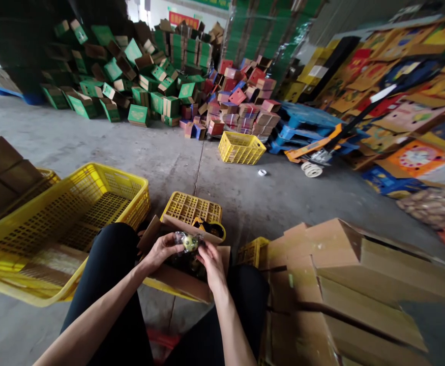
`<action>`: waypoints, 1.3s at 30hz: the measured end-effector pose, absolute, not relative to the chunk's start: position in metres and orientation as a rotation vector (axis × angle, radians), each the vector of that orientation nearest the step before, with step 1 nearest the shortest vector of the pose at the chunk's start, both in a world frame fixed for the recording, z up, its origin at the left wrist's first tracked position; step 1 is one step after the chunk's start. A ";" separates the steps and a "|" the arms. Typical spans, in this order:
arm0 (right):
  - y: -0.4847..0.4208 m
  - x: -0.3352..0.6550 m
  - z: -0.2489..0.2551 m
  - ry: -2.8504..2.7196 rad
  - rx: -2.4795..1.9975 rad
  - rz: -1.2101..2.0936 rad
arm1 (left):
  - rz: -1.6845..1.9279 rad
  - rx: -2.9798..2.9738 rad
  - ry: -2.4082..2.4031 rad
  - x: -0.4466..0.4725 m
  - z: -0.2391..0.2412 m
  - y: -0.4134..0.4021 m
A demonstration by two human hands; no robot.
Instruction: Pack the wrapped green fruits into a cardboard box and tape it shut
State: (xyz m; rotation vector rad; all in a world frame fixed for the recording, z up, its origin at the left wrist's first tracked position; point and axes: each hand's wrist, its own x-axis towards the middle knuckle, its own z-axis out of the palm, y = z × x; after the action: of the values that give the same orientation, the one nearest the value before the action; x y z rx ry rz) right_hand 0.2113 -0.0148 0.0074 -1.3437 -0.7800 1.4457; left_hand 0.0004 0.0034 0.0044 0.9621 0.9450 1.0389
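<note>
Between my knees, my left hand (pixel 165 249) and my right hand (pixel 210 256) both grip a small clear plastic package with a yellowish-green, dark-spotted round item (pixel 189 242) inside. It looks like wrapped fruit, but the kind is unclear. The fingers of each hand are closed on opposite sides of the plastic. Right below is an open cardboard box (pixel 186 281), with dark, shadowed contents that I cannot make out. Just beyond the package, a yellow and black tool (pixel 209 227), perhaps a tape dispenser, rests by an upturned yellow crate (pixel 187 207).
A large yellow basket (pixel 130 190) stands at my left, holding a cardboard piece. Stacked cartons (pixel 332 274) crowd my right side. Farther off are a yellow crate (pixel 242 148), a white roll (pixel 262 173), an orange pallet jack (pixel 321 145), blue pallets (pixel 302 119) and heaped green boxes (pixel 138 115).
</note>
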 end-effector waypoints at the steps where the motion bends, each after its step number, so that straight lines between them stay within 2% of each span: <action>1: -0.015 0.212 0.008 -0.810 -1.364 1.434 | 1.042 0.967 0.959 0.000 0.004 0.004; 15: -0.020 0.209 0.009 -0.844 -1.357 1.512 | 1.077 0.973 1.036 -0.001 0.007 0.003; 31: -0.013 0.206 0.017 -0.917 -1.402 1.385 | 1.059 0.764 0.973 0.001 -0.013 0.006; 39: -0.013 0.206 0.019 -0.908 -1.376 1.422 | 1.001 0.929 0.834 -0.001 -0.011 0.005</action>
State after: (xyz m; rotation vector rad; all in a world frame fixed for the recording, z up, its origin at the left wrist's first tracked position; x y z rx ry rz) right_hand 0.2064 -0.0134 0.0190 -1.3759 -0.9081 1.4215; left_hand -0.0007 0.0046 -0.0113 0.9295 0.8340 1.0007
